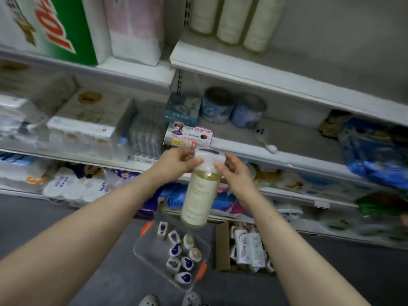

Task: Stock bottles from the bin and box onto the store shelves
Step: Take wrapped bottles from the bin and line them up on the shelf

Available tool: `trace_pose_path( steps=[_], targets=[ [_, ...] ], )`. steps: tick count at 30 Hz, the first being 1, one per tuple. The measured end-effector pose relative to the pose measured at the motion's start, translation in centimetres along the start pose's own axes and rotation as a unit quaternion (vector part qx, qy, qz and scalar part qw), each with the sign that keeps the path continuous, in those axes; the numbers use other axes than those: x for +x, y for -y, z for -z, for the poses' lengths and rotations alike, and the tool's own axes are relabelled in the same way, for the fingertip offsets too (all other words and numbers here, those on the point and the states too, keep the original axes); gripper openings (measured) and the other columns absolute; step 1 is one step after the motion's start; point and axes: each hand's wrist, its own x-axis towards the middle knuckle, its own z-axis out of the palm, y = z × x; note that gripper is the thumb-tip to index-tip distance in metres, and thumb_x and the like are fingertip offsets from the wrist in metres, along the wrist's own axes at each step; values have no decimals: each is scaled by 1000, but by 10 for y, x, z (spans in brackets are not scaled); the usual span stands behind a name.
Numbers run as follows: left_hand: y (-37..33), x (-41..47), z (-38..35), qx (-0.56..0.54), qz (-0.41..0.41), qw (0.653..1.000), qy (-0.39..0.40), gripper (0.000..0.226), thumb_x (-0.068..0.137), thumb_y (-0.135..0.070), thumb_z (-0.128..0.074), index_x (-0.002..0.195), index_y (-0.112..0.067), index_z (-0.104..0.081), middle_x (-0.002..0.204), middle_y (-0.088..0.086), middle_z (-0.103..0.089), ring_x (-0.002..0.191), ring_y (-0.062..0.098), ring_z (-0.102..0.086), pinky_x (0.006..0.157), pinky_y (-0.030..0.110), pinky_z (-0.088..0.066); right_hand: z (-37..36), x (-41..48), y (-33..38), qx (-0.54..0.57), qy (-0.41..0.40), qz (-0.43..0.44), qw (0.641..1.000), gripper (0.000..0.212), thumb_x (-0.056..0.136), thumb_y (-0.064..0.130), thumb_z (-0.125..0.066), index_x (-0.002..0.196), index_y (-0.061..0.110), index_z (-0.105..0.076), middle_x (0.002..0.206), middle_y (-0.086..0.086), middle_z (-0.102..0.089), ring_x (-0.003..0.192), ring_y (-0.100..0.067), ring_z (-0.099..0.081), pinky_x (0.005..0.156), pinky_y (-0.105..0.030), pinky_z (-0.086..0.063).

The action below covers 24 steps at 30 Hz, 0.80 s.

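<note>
I hold a tall cream bottle (199, 195) upright in front of the shelves, its white cap end up. My left hand (178, 162) pinches the cap from the left, and my right hand (235, 173) grips the cap and neck from the right. Below on the floor sits a clear plastic bin (143, 250) with orange latches, holding several bottles with blue and tan caps. To its right a cardboard box (223, 246) holds several white bottles. Three matching cream bottles (231, 18) stand on the upper right shelf (265, 71).
The middle right shelf (298, 142) carries blue tins (217, 106), a small blue box and a white toy. Left shelves are packed with tissue packs and a green-and-white carton (55, 25). Lower shelves hold wrapped paper goods. Grey floor lies underfoot, with my shoes at the bottom edge.
</note>
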Motion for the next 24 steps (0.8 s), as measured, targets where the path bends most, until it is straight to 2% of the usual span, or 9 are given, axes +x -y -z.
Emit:
trace_pose_path(
  steps=[2, 4, 6, 8, 11, 14, 17, 21, 24],
  targets=[
    [-28, 0, 1, 14, -29, 999, -6, 61, 73, -57, -70, 108, -7, -67, 100, 16, -73, 96, 29, -70, 90, 48, -56, 11, -6, 23, 2, -18, 17, 1000, 29, 96, 19, -64, 124, 24, -56, 116, 7, -68, 107, -14, -66, 76, -21, -58],
    [-52, 1, 4, 28, -44, 999, -8, 51, 83, -47, -71, 117, -9, -66, 103, 10, -73, 96, 22, -70, 92, 45, -56, 19, -12, 47, -4, -33, 29, 999, 37, 94, 26, -66, 130, 22, -56, 121, 3, -68, 111, -18, -66, 90, -39, -58],
    [-76, 1, 8, 43, -65, 997, -12, 51, 85, -48, -70, 122, -14, -65, 107, 1, -73, 96, 14, -70, 93, 40, -55, 27, -19, 70, -15, -47, 56, 997, 41, 94, 30, -66, 132, 24, -56, 126, 3, -66, 114, -17, -64, 96, -47, -55],
    [-99, 1, 12, 48, -89, 995, -12, 55, 81, -55, -69, 122, -18, -66, 109, -1, -72, 96, 12, -70, 91, 40, -56, 35, -26, 92, -23, -58, 84, 994, 39, 95, 27, -64, 133, 21, -56, 126, 3, -66, 115, -15, -63, 97, -41, -55],
    [-135, 0, 14, 52, -115, 992, -13, 51, 81, -54, -69, 118, -20, -67, 105, -2, -73, 92, 13, -72, 80, 36, -59, 49, -35, 124, -3, -71, 126, 989, 32, 97, 20, -61, 129, 14, -57, 118, 0, -69, 109, -15, -66, 88, -33, -58],
    [-164, 3, 13, -10, -145, 989, -18, 64, 65, -63, -72, 112, -18, -70, 102, 1, -75, 93, 17, -73, 86, 42, -59, 64, -35, 151, 5, -81, 155, 985, 25, 97, 18, -62, 122, 15, -60, 114, 0, -71, 108, -19, -67, 88, -34, -57],
    [-191, 11, 10, -18, -163, 986, -23, 70, 65, -61, -72, 116, -13, -67, 103, 3, -74, 93, 17, -73, 86, 42, -59, 82, -32, 174, -6, -88, 185, 979, 31, 97, 18, -61, 127, 10, -59, 117, -5, -71, 108, -20, -68, 87, -36, -58],
    [-226, 30, 3, -30, -196, 980, -31, 51, 79, -45, -75, 115, -8, -67, 102, 9, -74, 94, 19, -73, 85, 42, -59, 108, -19, 201, -19, -89, 223, 970, 29, 97, 25, -63, 125, 17, -62, 116, 1, -72, 108, -16, -68, 87, -39, -58],
    [-251, 47, -1, -32, -216, 975, -45, 46, 83, -42, -74, 114, -8, -68, 102, 9, -74, 93, 19, -73, 86, 41, -59, 128, -2, 221, -15, -93, 242, 966, 34, 96, 24, -64, 128, 14, -60, 116, 1, -71, 108, -15, -67, 88, -38, -57]
  ],
)
